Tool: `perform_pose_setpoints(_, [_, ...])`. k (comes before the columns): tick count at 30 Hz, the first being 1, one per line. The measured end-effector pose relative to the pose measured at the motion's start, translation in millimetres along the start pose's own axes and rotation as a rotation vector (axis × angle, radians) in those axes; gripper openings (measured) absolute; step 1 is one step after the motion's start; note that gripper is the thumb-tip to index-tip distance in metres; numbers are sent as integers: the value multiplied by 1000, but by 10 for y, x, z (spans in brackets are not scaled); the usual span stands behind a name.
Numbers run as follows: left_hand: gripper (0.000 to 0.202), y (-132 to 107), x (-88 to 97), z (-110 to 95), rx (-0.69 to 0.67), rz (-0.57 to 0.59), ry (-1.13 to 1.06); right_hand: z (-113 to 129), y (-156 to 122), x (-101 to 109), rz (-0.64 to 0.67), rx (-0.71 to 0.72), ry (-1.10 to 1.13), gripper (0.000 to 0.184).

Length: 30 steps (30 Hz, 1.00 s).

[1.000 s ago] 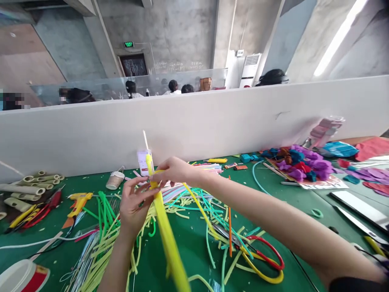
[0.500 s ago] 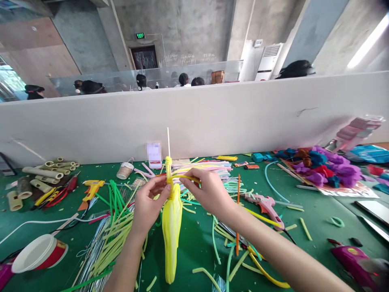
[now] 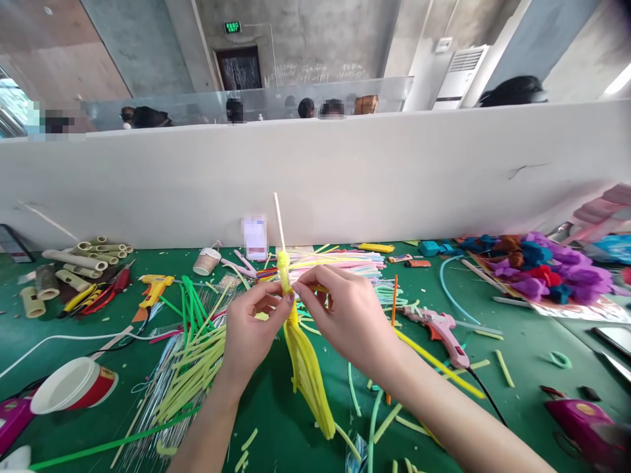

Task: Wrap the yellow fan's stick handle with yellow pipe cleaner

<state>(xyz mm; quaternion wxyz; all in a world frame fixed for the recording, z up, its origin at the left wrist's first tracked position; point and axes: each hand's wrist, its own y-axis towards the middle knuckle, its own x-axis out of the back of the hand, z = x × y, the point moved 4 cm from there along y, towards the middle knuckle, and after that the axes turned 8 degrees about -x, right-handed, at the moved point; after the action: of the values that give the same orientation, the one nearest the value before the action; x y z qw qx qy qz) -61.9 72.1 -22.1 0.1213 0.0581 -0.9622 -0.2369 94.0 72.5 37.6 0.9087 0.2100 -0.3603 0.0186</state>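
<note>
A long yellow bundle of pipe cleaners [image 3: 309, 371] hangs tilted over the table, its lower end to the right. From its narrow wrapped top a white stick [image 3: 279, 220] points upward. My left hand [image 3: 259, 322] is closed around the wrapped neck, thumb and fingers pinching it. Close beside it, my right hand [image 3: 345, 312] pinches a yellow pipe cleaner at the neck; its fingertips almost meet the left thumb. Most of that strand is hidden behind the right hand.
Green pipe cleaners [image 3: 197, 374] lie left, near a yellow glue gun [image 3: 154, 292], pliers [image 3: 93, 301], bamboo pieces [image 3: 79, 263] and a paper cup [image 3: 73, 387]. Rightward are a pink glue gun [image 3: 441, 328] and purple felt pieces [image 3: 574, 263]. A white partition [image 3: 315, 177] stands behind.
The bundle's lower end has swung right, so it now tilts. My right hand has drawn in against the neck, and the strand stretched between the hands no longer shows. The view has shifted slightly.
</note>
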Motion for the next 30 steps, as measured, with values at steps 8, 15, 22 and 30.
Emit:
perform_pose_setpoints(8, [11, 16, 22, 48, -64, 31, -27, -103, -314, -203, -98, -85, 234, 13])
perform_pose_setpoints(15, [18, 87, 74, 163, 110, 70, -281, -241, -227, -232, 2, -9, 233, 12])
perform_pose_setpoints(22, [15, 33, -13, 105, 134, 89, -353, -274, -130, -156, 66, 52, 130, 13])
perform_pose_setpoints(30, [13, 14, -66, 7, -42, 39, -204, -317, -19, -210, 279, -268, 471, 16])
